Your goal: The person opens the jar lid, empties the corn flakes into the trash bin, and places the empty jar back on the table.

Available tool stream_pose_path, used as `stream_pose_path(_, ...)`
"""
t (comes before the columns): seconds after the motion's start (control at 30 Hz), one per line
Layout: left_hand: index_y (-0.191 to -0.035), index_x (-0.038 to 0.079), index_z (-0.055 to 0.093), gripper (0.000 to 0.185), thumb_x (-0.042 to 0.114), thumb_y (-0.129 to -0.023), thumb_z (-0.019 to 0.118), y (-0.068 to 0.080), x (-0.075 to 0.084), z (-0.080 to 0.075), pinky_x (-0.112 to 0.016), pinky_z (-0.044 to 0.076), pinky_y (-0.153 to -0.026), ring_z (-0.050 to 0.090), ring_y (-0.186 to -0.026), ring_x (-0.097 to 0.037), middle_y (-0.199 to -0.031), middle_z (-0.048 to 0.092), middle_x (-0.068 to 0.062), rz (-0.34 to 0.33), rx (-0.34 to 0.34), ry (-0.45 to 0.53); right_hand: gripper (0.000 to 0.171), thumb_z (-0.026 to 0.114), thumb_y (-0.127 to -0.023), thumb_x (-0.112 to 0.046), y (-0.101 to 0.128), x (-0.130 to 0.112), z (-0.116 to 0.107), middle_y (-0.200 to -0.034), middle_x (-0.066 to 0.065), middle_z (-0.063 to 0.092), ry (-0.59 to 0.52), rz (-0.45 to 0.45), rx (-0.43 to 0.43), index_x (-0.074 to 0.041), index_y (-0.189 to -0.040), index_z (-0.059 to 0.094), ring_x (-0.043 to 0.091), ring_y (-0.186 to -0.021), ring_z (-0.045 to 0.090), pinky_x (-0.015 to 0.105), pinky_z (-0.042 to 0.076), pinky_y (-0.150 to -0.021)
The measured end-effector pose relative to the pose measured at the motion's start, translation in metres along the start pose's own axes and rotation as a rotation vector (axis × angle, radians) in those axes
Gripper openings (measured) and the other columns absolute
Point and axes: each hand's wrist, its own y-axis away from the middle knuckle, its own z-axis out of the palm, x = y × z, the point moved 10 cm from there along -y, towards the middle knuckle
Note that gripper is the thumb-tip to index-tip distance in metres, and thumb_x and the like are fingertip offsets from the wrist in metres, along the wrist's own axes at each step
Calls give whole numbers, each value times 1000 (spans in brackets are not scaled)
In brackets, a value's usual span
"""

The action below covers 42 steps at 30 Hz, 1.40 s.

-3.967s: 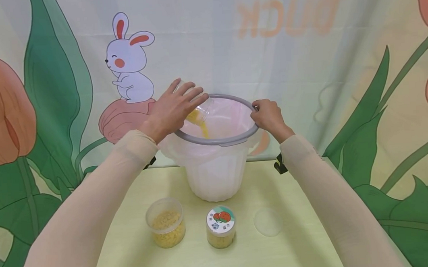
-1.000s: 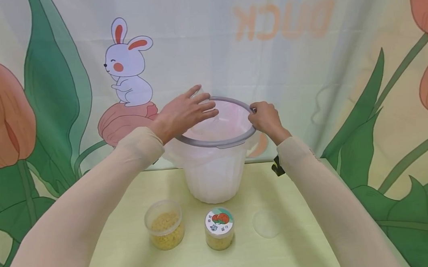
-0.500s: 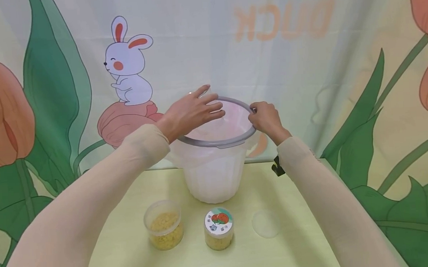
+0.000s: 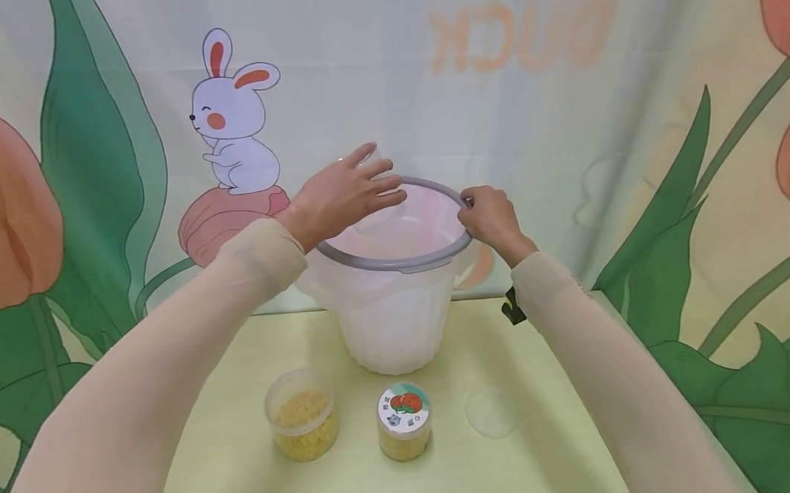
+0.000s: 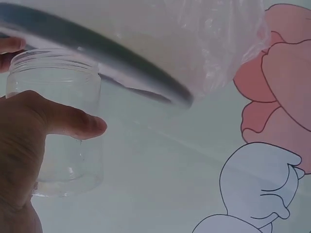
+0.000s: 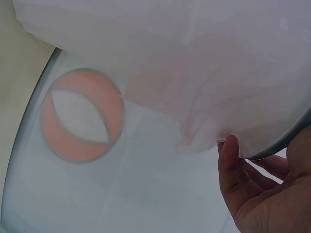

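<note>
My left hand (image 4: pixel 348 193) grips a clear plastic jar (image 4: pixel 375 216), tilted over the left side of a white bucket with a grey rim (image 4: pixel 396 263) and a thin plastic liner. In the left wrist view the jar (image 5: pixel 56 77) looks empty, and the thumb of the left hand (image 5: pixel 29 141) lies across its side, with the grey rim (image 5: pixel 121 65) just beyond. My right hand (image 4: pixel 490 215) clasps the bucket's right rim; the right wrist view shows the fingers of the right hand (image 6: pixel 257 189) curled under the rim and the liner (image 6: pixel 194 73).
On the yellow-green table (image 4: pixel 447 482) in front of the bucket stand an uncapped jar of yellow grains (image 4: pixel 301 415) and a jar with a printed lid (image 4: pixel 404 421). A loose clear lid (image 4: pixel 489 411) lies to their right. A printed backdrop hangs close behind.
Four seconds ago yellow grains were pouring from the tilted jar into the bucket; now the jar is empty. My left hand has drawn back slightly left and up. The right hand has stayed put.
</note>
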Motion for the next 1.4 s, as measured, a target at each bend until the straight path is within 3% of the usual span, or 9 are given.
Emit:
stream_pose_path(0.4,-150,23,35,77,10,-84,72,4,-3,0,-53,13,-124,32,-144,-30,-147,42,-6,-28,7,11,49,47,-92,-16,0,4,0,-130,17,63,-9,18,-1,-7,-140,54,26,-88,66,32,52,-71)
stream_pose_path(0.57,-153,22,32,77,9,-86,69,10,-10,-2,-54,12,-124,29,-145,-31,-154,38,-6,-79,4,63,49,47,-92,-16,1,3,1,-132,16,62,-10,19,-6,-7,-140,54,27,-90,65,33,53,-72)
stream_pose_path(0.83,-150,18,34,82,5,-79,72,25,-23,-11,-53,13,-124,30,-144,-32,-153,39,-9,-192,104,250,50,47,-92,-16,0,3,0,-130,16,63,1,23,-6,-7,-140,54,27,-88,65,33,53,-71)
stream_pose_path(1.1,-151,17,35,79,1,-80,65,38,-36,-21,-53,15,-124,30,-144,-32,-153,40,-10,-319,196,328,49,47,-92,-16,2,4,-1,-132,17,63,-4,16,0,-7,-139,55,27,-92,66,35,55,-77)
stream_pose_path(1.4,-148,16,36,75,2,-80,64,52,-47,-38,-53,21,-122,33,-141,-32,-150,42,-11,-449,331,401,49,47,-92,-15,1,0,-1,-131,17,64,-9,12,2,-7,-139,55,25,-87,65,31,51,-70)
